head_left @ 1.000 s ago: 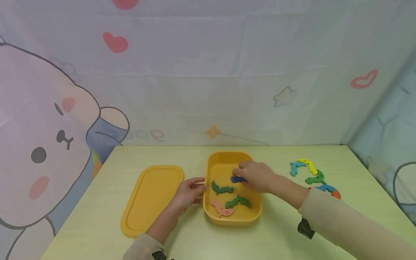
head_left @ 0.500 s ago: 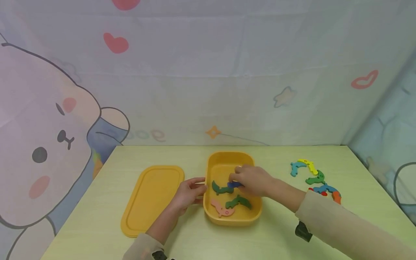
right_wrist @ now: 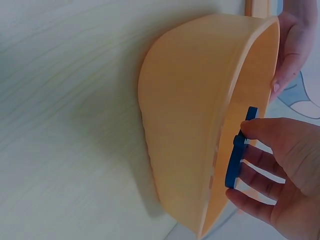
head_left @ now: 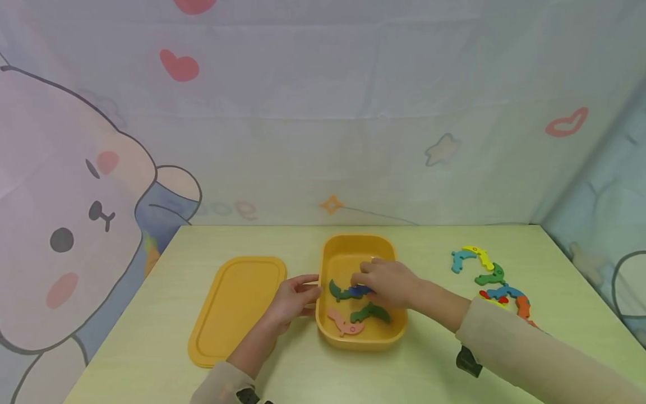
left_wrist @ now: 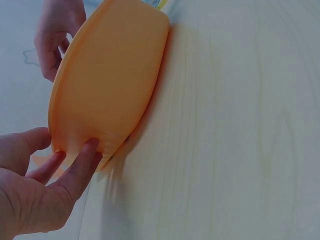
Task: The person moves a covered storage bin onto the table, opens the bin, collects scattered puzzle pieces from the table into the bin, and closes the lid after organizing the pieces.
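A yellow plastic box (head_left: 363,343) stands upright in the middle of the table. My left hand (head_left: 292,300) is at its left side, with straight fingers (left_wrist: 82,165) touching the outer wall and the thumb up at the rim. Over the inside of the box, my right hand (head_left: 391,281) pinches a flat blue curved animal-shaped piece (right_wrist: 236,160) between thumb and fingers. In the head view it overlaps a dark green curved piece (head_left: 339,292) lying inside. Another green piece (head_left: 372,313) and a pink one (head_left: 345,324) lie nearer the front of the box.
To the left lies a flat yellow lid (head_left: 234,308). On the right of the table, a winding row of pieces includes a teal one (head_left: 459,260), a yellow one (head_left: 479,257), a green one (head_left: 492,275) and an orange one (head_left: 523,306). My right sleeve (head_left: 525,342) covers the row's near end.
My right hand has moved slightly left and nearer with the blue piece, which now overlaps the dark green one. The left hand stays at the box's side.
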Motion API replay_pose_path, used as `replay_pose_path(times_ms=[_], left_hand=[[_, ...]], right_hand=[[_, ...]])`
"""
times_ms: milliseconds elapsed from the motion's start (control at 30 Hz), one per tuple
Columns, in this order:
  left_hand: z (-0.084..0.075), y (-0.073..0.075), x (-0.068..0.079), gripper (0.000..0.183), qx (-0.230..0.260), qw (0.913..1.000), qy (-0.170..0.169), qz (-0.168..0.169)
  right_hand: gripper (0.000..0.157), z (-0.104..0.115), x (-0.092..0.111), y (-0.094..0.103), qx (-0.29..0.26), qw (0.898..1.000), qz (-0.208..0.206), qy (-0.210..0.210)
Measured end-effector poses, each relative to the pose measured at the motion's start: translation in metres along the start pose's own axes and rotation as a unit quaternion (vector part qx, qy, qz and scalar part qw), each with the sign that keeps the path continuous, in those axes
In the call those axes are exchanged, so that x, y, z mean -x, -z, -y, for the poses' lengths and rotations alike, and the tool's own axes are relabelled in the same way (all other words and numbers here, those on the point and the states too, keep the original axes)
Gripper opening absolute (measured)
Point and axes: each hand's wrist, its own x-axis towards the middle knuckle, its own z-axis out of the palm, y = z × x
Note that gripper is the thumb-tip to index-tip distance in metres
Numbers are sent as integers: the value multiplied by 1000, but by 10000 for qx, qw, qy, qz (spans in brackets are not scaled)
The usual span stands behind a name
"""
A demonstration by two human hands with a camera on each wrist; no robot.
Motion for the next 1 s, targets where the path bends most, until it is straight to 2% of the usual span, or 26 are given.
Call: replay_pose_path(times_ms=[400,667,1000], left_hand=[[-1,0,0,45,-43,10000,21,-5],[1,0,-1,44,-57,10000,-6,-30],[2,0,-1,43,-42,10000,1,-55]], right_hand=[[28,0,0,-4,-40,9999,-131,65],[34,-3,1,-5,-121,9998,-90,-105],[37,-8,8,-3,43,9997,-190,-111]])
